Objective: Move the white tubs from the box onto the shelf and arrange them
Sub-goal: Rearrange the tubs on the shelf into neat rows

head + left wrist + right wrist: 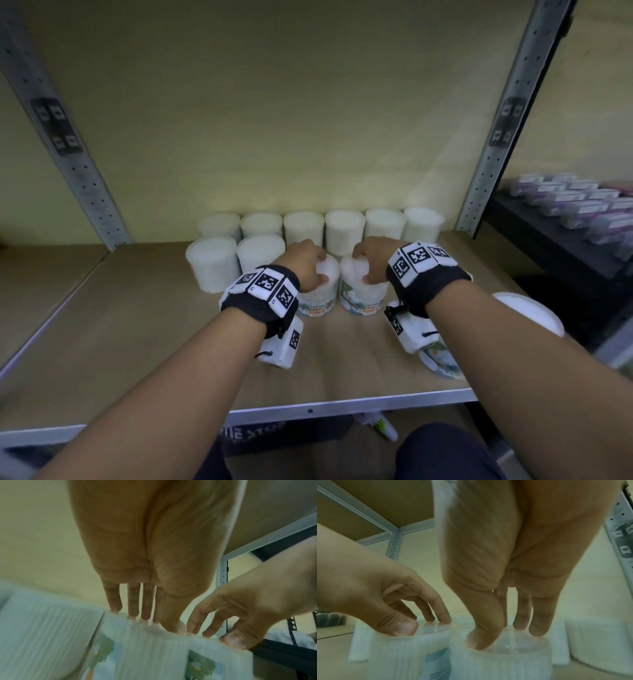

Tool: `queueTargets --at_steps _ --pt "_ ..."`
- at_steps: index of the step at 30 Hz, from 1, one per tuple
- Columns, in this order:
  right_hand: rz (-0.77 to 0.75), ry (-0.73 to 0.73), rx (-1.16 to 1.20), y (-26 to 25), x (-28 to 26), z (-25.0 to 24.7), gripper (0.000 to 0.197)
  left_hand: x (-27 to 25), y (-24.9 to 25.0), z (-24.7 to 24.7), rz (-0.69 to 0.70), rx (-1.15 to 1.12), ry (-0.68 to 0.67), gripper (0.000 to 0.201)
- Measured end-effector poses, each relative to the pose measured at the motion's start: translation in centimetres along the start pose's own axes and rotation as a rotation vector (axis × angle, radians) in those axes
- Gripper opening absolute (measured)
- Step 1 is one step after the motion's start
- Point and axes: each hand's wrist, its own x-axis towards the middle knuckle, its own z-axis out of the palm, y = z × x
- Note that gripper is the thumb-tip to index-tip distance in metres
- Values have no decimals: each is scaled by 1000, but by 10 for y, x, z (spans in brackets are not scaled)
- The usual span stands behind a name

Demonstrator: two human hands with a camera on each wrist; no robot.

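Note:
Two white tubs with cotton-bud labels stand side by side on the brown shelf (144,342). My left hand (317,265) holds the left tub (317,301) from above, thumb at the near rim and fingertips at the far rim. My right hand (363,267) holds the right tub (363,298) the same way. The left wrist view shows the left hand (154,620) on its tub (145,649), with the right hand (240,615) beside it. The right wrist view shows the right hand (505,635) on the lid of its tub (496,662), and the left hand (423,623) on the other tub (399,655).
Several white tubs (344,233) line the back wall, and two more (212,267) stand in front of them at the left. Another tub (440,363) lies on its side under my right wrist, near a white round object (531,315). Metal uprights (513,137) frame the bay.

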Motion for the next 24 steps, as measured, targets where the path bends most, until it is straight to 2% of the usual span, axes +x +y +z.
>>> queueTargets --at_steps 10,13,24 --pt "8 14 31 -6 -71 13 59 -56 16 15 9 -23 -5 58" --pt "22 -54 54 -7 -85 13 61 -70 20 19 11 -18 -19 58" --pt "39 -87 137 -5 -119 19 60 -97 30 31 63 -39 3 54"
